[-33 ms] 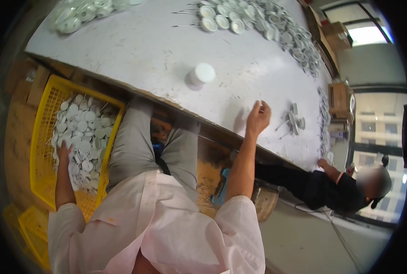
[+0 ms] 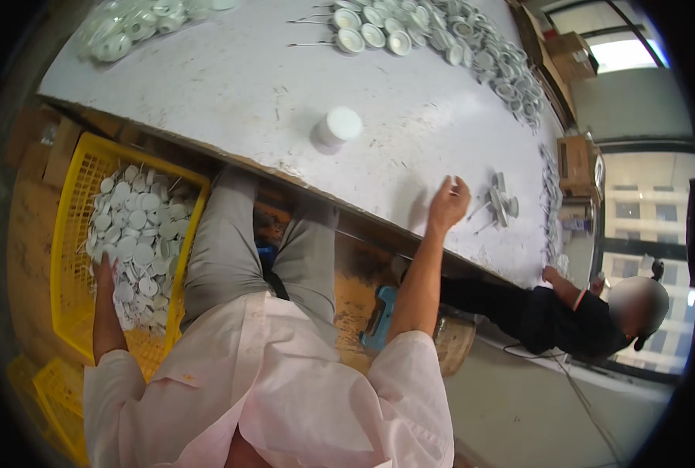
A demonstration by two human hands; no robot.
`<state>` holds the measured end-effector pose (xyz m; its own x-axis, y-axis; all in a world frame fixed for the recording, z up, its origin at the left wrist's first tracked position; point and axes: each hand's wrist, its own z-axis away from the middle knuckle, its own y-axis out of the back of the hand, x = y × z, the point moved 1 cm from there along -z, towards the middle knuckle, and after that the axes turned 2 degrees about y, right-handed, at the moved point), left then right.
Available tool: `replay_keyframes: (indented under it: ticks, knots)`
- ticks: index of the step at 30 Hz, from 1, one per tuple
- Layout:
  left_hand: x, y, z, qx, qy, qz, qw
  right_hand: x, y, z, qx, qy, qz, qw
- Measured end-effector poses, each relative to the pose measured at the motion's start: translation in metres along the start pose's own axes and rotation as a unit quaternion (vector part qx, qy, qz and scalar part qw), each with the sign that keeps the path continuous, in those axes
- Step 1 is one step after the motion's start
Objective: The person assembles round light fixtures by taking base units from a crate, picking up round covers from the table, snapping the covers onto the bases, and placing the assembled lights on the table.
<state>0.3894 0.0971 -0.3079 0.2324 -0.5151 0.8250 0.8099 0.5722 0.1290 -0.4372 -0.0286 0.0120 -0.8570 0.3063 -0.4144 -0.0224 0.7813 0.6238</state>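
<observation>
My left hand (image 2: pixel 104 271) reaches into a yellow plastic basket (image 2: pixel 67 234) beside my leg. Its visible fingertips are apart and touch the heap of white round discs (image 2: pixel 135 226), some with thin stems; part of the hand is hidden. Over the table, my right hand (image 2: pixel 449 206) is raised with fingers half bent and a gap between thumb and fingers; I see nothing held in it. Right of it lies a small cluster of white round parts with metal stems (image 2: pixel 502 204). A white round tub or stack of discs (image 2: pixel 339 126) stands to its upper left.
The white table (image 2: pixel 230 93) bears a long pile of white round parts (image 2: pixel 441 35) along its far side. A clear bag of white parts (image 2: pixel 133 27) lies far left. At right, a co-worker (image 2: pixel 570 316) in dark clothes sits by the table. Cardboard boxes (image 2: pixel 575 165) stand behind.
My right hand has shifted slightly to the right, with its fingers further apart. My left hand has moved a little among the discs. The whole view has shifted slightly.
</observation>
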Motion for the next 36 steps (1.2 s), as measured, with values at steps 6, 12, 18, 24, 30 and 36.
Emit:
replay_keyframes:
  ticks: [6, 12, 18, 24, 30, 36]
  knots:
    - [-0.028, 0.090, 0.012, 0.286, 0.119, -0.385, 0.870, 0.106, 0.015, -0.040, -0.070, -0.197, 0.245, 0.947]
    - [-0.020, -0.010, 0.040, 0.035, -0.077, -0.163, 0.983, 0.139, -0.002, -0.040, -0.185, -0.250, 0.217, 0.925]
    - [0.158, -0.251, 0.243, -0.297, -0.128, -0.156, 0.933, 0.070, 0.022, 0.035, -0.076, -0.157, -0.041, 0.984]
    - [0.192, -0.378, 0.351, -0.595, -0.062, 0.006, 0.801, -0.078, 0.052, 0.132, -0.118, -0.092, -0.201, 0.968]
    - [0.219, -0.411, 0.372, -0.528, -0.119, 0.038, 0.840, -0.143, 0.060, 0.194, -0.245, 0.084, -0.335, 0.906]
    - [0.211, -0.379, 0.337, -0.425, -0.255, -0.025, 0.868, -0.153, 0.036, 0.163, -0.381, -0.014, -0.420, 0.823]
